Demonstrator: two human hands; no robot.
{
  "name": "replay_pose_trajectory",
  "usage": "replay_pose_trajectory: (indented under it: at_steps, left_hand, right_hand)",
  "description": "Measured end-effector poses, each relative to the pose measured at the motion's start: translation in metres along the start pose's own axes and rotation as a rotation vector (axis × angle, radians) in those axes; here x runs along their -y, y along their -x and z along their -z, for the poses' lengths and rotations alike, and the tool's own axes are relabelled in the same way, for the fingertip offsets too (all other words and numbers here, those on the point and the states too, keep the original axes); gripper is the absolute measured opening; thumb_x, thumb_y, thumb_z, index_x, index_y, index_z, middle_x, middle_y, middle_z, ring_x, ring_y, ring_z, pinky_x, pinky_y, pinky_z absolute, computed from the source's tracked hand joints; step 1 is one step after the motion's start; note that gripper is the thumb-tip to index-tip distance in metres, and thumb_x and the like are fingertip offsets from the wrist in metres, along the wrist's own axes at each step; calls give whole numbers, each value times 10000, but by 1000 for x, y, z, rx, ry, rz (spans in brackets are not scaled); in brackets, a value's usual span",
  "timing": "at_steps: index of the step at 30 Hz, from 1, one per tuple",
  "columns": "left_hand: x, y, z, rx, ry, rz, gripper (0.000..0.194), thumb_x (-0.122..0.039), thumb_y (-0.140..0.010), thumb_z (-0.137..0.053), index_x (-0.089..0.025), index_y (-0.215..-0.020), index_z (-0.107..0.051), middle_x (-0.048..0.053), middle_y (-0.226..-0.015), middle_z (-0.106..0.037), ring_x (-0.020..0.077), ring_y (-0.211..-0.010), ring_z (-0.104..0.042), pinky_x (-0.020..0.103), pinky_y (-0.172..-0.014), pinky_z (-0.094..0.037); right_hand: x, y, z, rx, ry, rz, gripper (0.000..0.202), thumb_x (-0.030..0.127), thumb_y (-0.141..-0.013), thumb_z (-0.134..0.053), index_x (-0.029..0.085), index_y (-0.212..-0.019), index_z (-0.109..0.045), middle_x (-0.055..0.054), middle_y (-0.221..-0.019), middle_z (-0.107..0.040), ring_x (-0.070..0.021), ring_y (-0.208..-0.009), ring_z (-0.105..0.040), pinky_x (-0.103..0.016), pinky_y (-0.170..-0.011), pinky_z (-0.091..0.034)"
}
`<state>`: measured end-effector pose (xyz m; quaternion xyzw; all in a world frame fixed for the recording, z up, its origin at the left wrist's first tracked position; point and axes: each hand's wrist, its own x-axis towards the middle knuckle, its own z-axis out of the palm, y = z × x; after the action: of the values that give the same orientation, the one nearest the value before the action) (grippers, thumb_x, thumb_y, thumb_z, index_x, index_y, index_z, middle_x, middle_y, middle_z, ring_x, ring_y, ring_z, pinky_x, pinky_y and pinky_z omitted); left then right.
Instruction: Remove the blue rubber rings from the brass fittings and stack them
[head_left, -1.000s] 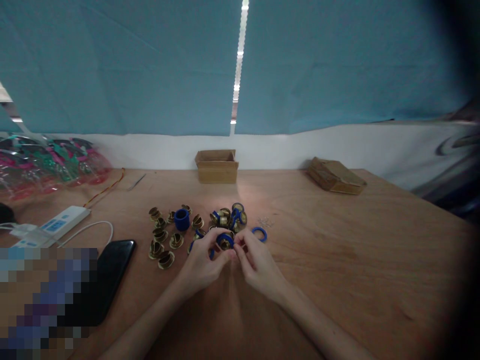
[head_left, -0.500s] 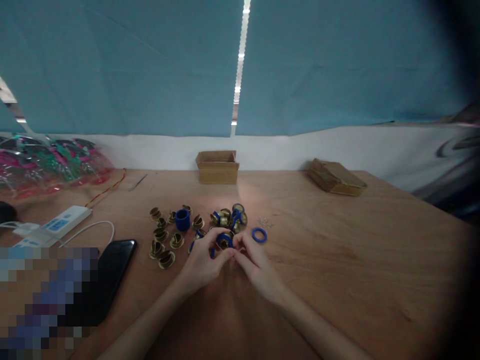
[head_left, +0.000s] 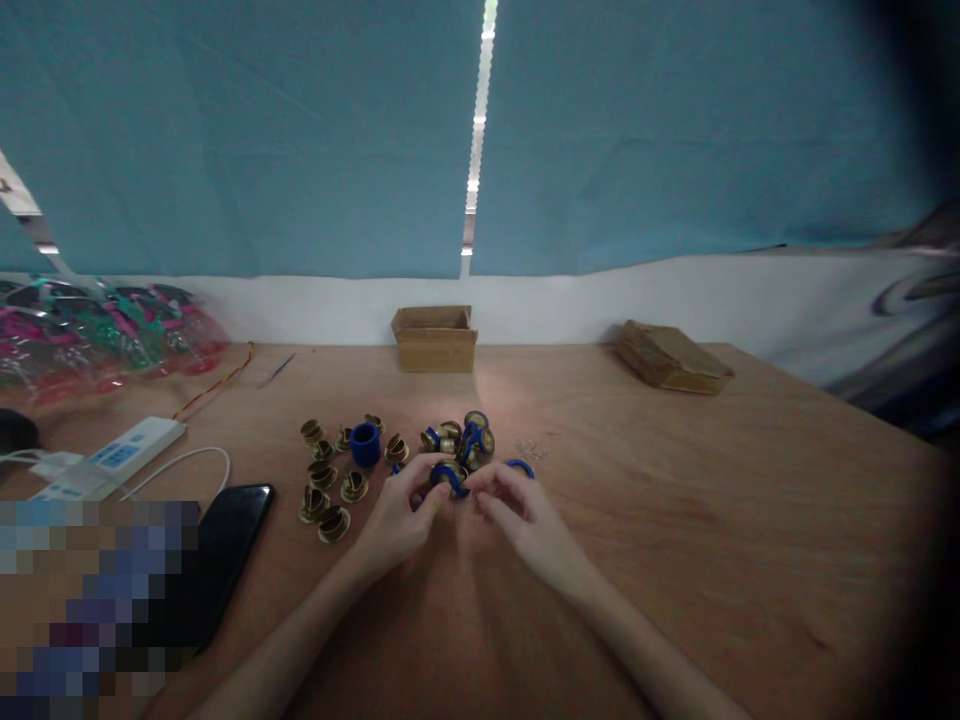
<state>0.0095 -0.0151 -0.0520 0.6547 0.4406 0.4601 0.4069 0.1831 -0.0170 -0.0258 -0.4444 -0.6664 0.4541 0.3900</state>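
My left hand (head_left: 401, 515) is closed on a round brass-coloured fitting with a blue band (head_left: 448, 476), between thumb and fingers. One end of the blue band stands out toward my right hand (head_left: 525, 510). The fingers of that hand are pinched close beside it; whatever lies between their tips is too small to make out. Just behind, a cluster of similar brass fittings with blue bands (head_left: 474, 440) lies on the table. A loose blue ring (head_left: 520, 467) is partly covered by my right hand. To the left are several plain brass fittings (head_left: 354, 486) around a blue roll (head_left: 365, 445).
Small clear bits (head_left: 532, 450) lie right of the cluster. An open cardboard box (head_left: 436, 352) stands at the back, another carton (head_left: 673, 360) at back right. On the left are a black phone (head_left: 236, 540), a white power strip (head_left: 146, 440) with cables, and plastic-wrapped goods (head_left: 112, 335).
My right hand has drawn slightly away from my left. The blue band on the held fitting now shows an end sticking out. My right hand now covers part of the loose ring.
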Motion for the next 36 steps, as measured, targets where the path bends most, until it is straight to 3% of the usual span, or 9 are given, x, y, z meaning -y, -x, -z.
replay_pose_trajectory:
  at_steps: [5,12,20,28,33,36]
  left_hand:
    - [-7,3,-4,34,156,15,294,-237,-899,-512,-188,-1181,-446,70,-1007,-664,171,-933,-636,286,-832,-473]
    - [-9,7,-10,160,363,62,183,-315,-892,-543,-198,-971,-427,21,-836,-637,139,-792,-629,255,-725,-474]
    - [-13,5,-9,134,446,102,281,-400,-825,-619,-191,-881,-439,68,-1013,-640,128,-733,-617,258,-632,-514]
    - [-8,6,-11,58,419,37,188,-317,-845,-609,-179,-880,-487,99,-1072,-671,191,-982,-641,312,-816,-504]
    - [-10,7,-13,27,409,36,170,-308,-841,-607,-175,-876,-508,101,-1061,-675,197,-995,-637,329,-841,-502]
    - [-11,7,-12,22,392,34,160,-303,-845,-598,-173,-867,-508,105,-1061,-666,201,-1002,-629,326,-828,-505]
  right_hand:
    - [2,-4,5,-39,-95,13,73,228,-794,-520,189,-830,-570,12,-677,-543,-139,-632,-529,-266,-582,-416]
    - [-1,-8,3,20,-182,-65,155,341,-814,-567,198,-864,-536,37,-658,-515,-108,-563,-506,-249,-539,-415]
    - [-3,-11,9,115,-306,-258,288,456,-788,-606,175,-853,-596,58,-576,-489,-76,-470,-458,-217,-465,-385]
    - [-14,-11,9,120,-480,-403,335,448,-714,-714,178,-831,-553,82,-544,-465,-55,-416,-443,-198,-420,-405]
    - [-14,-8,10,126,-494,-480,336,423,-737,-712,184,-902,-543,81,-543,-479,-54,-429,-469,-182,-428,-428]
    - [-10,-7,13,205,-489,-563,356,451,-746,-701,181,-917,-544,97,-513,-442,-46,-391,-424,-167,-380,-397]
